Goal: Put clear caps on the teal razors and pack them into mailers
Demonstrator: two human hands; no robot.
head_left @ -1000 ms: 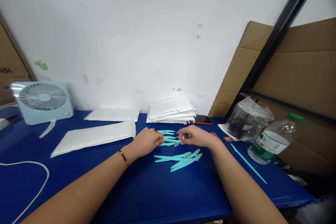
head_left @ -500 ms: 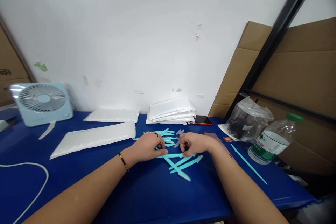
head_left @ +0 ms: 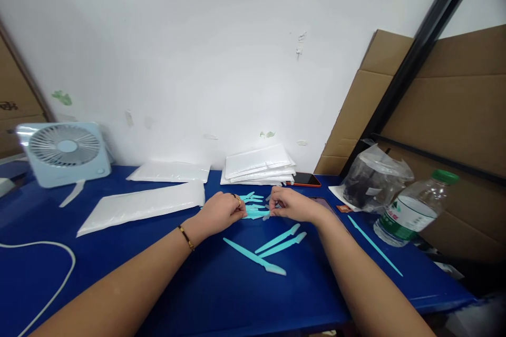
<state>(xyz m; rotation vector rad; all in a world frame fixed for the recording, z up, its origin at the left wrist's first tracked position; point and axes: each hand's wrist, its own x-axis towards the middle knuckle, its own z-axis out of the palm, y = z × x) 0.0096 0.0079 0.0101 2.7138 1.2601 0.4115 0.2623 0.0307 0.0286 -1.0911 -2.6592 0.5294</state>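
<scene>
Between my two hands lies a turquoise eyebrow razor (head_left: 258, 214), pinched at its left end by my left hand (head_left: 225, 211) and at its right end by my right hand (head_left: 288, 203). It is over a group of similar turquoise razors (head_left: 253, 197), partly hidden by my fingers. Small translucent pieces (head_left: 267, 204), perhaps blade caps, show beside my right fingertips. Closer to me are three loose razors: one slanting razor (head_left: 253, 256) and a pair of razors (head_left: 281, 246) pointing up to the right.
White padded mailers (head_left: 142, 208) lie at left, with a stack of them (head_left: 256, 166) by the wall. A fan (head_left: 65, 152) stands far left. At right are a phone (head_left: 306, 179), a bagged cup (head_left: 371, 179), a water bottle (head_left: 411, 213) and a single turquoise stick (head_left: 375, 246).
Both hands have moved away from me, carrying one razor from the near loose ones up to the group. The slanting razor now lies fully uncovered.
</scene>
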